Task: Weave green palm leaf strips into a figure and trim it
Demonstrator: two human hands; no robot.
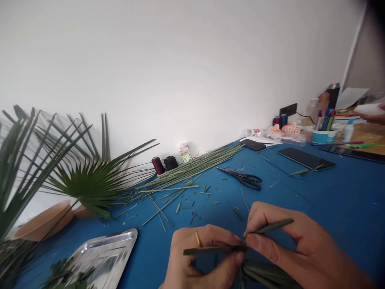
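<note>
At the lower middle, my left hand (pixel 204 253), with a gold ring on one finger, pinches a green palm leaf strip (pixel 207 251) between thumb and fingertips. Close beside it, my right hand (pixel 285 237) is closed on another leaf strip (pixel 275 226), whose end sticks out to the right. Both hands meet where the strips come together; that joint is mostly hidden by the fingertips. More folded green leaf (pixel 264 273) hangs below and between the hands. Black scissors (pixel 245 177) lie on the blue table (pixel 216 212) beyond my hands, with leaf scraps about them.
A metal tray (pixel 120 245) with green pieces stands at the lower left, near a palm fan (pixel 81 184) and an orange-pink bowl (pixel 45 220). Long strips (pixel 192 164) and thread spools (pixel 158 165) line the wall. Right: a phone (pixel 305 158), a pen tub (pixel 324 136), another person's hand (pixel 374 117).
</note>
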